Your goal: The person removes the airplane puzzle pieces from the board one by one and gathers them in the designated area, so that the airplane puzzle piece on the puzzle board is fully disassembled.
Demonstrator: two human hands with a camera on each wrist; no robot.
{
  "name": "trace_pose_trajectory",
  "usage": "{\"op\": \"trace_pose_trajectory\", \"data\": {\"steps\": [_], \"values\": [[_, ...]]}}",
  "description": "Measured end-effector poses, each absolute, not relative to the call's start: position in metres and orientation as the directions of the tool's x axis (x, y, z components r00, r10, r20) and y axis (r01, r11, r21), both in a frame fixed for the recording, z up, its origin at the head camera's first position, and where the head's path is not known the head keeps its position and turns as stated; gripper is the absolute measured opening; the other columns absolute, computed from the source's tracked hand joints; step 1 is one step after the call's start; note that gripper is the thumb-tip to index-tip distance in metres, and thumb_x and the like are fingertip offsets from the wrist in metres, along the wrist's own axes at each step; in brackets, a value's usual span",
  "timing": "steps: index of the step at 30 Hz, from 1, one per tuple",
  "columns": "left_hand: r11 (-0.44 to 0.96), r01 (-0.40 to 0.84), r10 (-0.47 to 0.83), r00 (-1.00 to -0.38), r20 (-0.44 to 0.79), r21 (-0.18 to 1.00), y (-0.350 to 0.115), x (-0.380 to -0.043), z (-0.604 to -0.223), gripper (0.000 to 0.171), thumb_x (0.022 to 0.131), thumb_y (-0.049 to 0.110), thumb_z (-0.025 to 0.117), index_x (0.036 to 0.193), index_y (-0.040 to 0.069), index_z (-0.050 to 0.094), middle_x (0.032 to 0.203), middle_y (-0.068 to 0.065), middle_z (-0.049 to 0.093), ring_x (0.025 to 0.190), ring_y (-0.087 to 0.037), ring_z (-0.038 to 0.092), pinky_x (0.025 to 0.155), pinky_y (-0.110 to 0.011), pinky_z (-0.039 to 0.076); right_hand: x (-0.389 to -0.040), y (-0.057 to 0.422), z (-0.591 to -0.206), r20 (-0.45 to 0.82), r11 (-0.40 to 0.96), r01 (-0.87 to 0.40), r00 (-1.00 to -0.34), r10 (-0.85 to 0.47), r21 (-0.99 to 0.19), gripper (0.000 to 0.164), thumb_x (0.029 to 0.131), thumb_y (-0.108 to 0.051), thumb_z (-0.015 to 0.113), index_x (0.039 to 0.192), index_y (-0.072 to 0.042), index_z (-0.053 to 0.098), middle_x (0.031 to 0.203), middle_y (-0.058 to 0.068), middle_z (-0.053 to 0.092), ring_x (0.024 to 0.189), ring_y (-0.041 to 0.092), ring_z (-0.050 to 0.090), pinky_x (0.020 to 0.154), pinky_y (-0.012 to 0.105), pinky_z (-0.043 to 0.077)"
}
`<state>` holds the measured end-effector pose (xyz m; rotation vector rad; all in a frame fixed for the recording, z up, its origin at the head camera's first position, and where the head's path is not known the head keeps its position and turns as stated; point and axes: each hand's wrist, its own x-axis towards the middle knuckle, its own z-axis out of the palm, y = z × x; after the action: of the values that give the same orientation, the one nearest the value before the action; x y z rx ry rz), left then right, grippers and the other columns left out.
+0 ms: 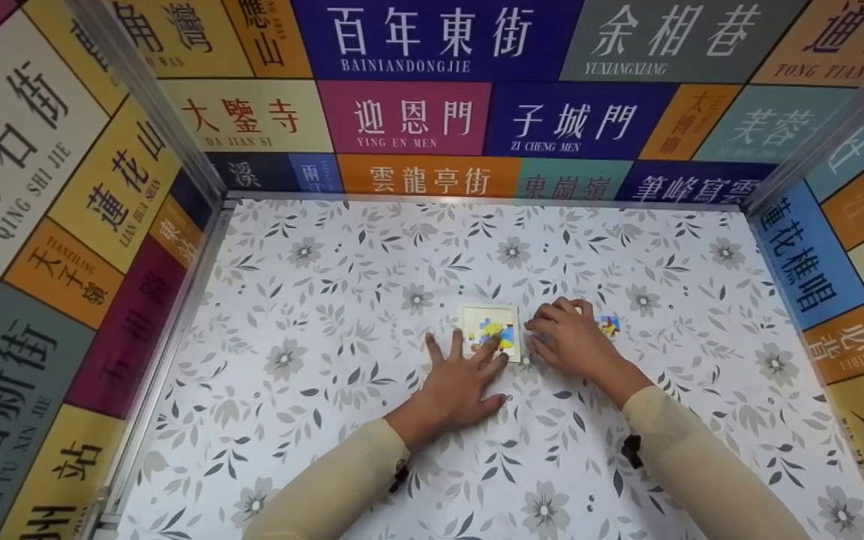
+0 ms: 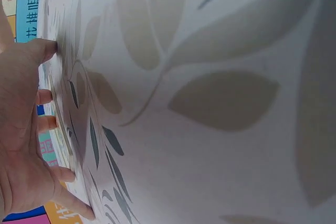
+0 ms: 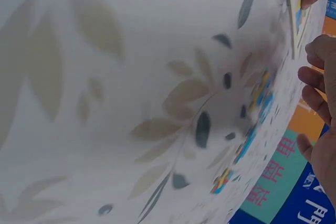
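Colourful street-name panels [image 1: 432, 41] fill the top and sides of the head view, around a floral-covered bench [image 1: 357, 285]. Near the centre lies a shallow jigsaw tray [image 1: 487, 314], its lower part filled with yellow and blue fitted pieces [image 1: 492, 328]. It looks light and stiff, likely to slide unless steadied by its rim. The left hand [image 1: 458, 382] spreads wide at the tray's lower left, one finger over the picture, forearm angled up from the bottom edge. The right hand [image 1: 571, 341] arches narrow just beside the tray's right edge, fingertips down; I cannot tell whether it pinches anything. Loose pieces [image 1: 609, 324] show past its knuckles.

From the left wrist, that hand fans along the left edge of the frame, the tray a thin sliver beyond its fingers.

From the right wrist, bent fingers enter at right, with loose pieces strewn below centre right (somewhat blurred). They seem thin, rigid and nearly weightless, best pinched at opposite edges; their knobs might chip or bend if forced.
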<state>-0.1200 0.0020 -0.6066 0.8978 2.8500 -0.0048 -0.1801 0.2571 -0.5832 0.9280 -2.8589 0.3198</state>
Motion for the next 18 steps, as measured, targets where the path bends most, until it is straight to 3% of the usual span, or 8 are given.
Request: {"op": "trace_pose_trajectory", "data": {"steps": [11,18], "values": [[0.817,0.573,0.574,-0.803,-0.158,0.056,0.003,-0.121,-0.607,0.075,0.109,0.071,0.043,0.174,0.034,0.035,0.186,0.012,0.021,0.160,-0.061,0.033,0.112,-0.093,0.030,-0.189,0.223,-0.580,0.140,0.763,-0.610,-0.792,-0.594,-0.213,0.018,0.102,-0.019,0.078,0.119,-0.014,0.081,0.120,0.007,0.073,0.116,0.035,0.061,0.104,0.071,0.047],[0.820,0.566,0.571,-0.804,-0.163,0.079,0.003,-0.120,-0.606,0.075,0.108,0.071,0.045,0.174,0.035,0.036,0.186,0.013,0.020,0.161,-0.061,0.032,0.113,-0.093,0.028,-0.194,0.207,-0.576,0.039,0.778,-0.587,-0.803,-0.595,-0.224,0.027,0.105,-0.015,0.074,0.131,-0.014,0.079,0.130,0.009,0.073,0.123,0.036,0.060,0.108,0.073,0.045]]}}
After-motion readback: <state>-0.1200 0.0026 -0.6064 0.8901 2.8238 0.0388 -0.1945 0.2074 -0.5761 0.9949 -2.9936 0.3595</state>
